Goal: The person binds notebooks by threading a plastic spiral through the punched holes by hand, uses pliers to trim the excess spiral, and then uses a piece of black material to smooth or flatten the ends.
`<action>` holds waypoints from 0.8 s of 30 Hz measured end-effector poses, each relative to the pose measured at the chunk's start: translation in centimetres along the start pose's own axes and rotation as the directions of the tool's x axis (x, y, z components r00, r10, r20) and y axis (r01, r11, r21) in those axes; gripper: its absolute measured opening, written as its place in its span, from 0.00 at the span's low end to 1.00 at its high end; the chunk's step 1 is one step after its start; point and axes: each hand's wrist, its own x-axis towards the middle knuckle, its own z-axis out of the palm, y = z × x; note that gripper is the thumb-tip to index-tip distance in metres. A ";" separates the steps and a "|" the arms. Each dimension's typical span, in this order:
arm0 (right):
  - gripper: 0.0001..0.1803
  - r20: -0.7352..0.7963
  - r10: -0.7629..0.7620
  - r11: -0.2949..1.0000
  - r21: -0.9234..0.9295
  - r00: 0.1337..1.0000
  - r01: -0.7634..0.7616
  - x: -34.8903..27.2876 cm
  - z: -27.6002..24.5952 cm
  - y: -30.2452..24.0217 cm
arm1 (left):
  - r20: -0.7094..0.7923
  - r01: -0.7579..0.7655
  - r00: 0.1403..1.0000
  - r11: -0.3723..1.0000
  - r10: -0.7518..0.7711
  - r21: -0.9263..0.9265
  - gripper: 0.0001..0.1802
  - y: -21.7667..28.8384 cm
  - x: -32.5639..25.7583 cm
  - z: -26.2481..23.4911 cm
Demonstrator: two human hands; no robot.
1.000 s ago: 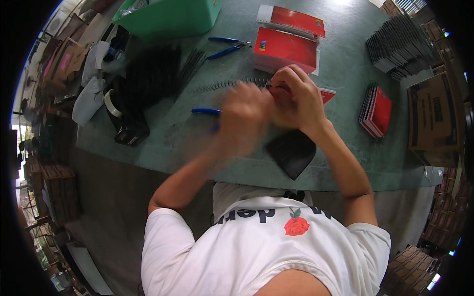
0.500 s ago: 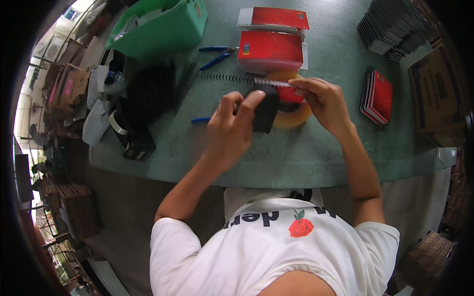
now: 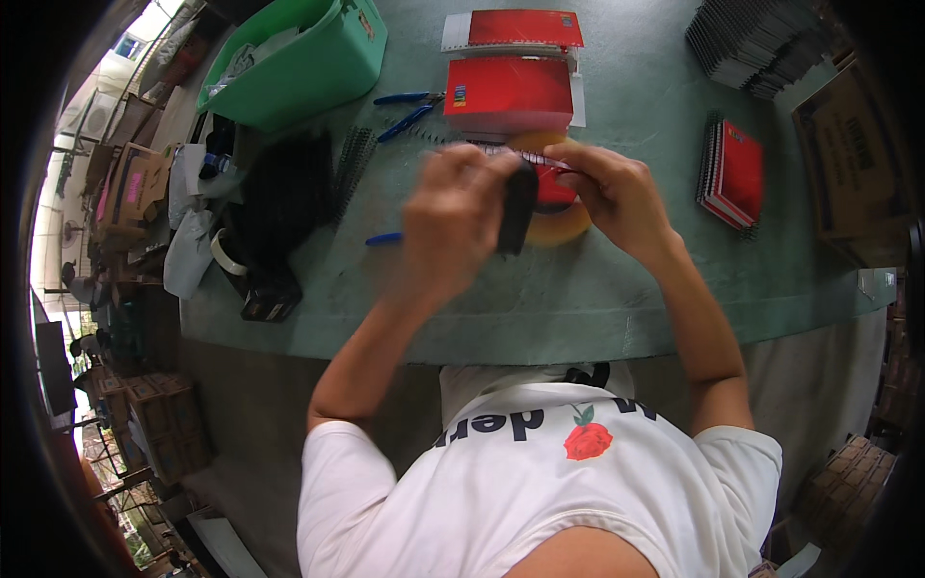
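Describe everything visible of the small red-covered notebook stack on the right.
The small stack of red-covered, spiral-bound notebooks lies on the grey-green tabletop, left of the brown cardboard box. Its top cover looks glossy; black coils run along its left side, and whitish page edges show below. The right hand isn't touching it.

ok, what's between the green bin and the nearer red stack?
Blue-handled pliers, lying handles spread on the table; seen in the head view.

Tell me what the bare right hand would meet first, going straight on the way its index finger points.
Past the thin white strip it pinches, the right hand would probably meet the bare, blurred left hand, or perhaps the curved black panel close beside it; depth is unclear.
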 end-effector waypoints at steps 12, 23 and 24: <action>0.14 0.173 0.275 0.727 0.606 0.946 -0.322 -2.2 -0.8 3.6 | 0.059 0.080 0.995 0.995 -0.077 -0.054 0.17 0.8 1.6 0.0; 0.16 0.264 0.305 0.722 0.563 0.915 -0.403 -2.3 -1.0 3.6 | 0.046 0.042 0.998 0.986 -0.035 -0.162 0.14 2.5 2.8 1.9; 0.16 0.271 0.309 0.715 0.566 0.911 -0.411 -2.3 -1.1 3.5 | 0.248 0.067 0.969 0.975 -0.012 -0.213 0.13 2.6 2.3 2.5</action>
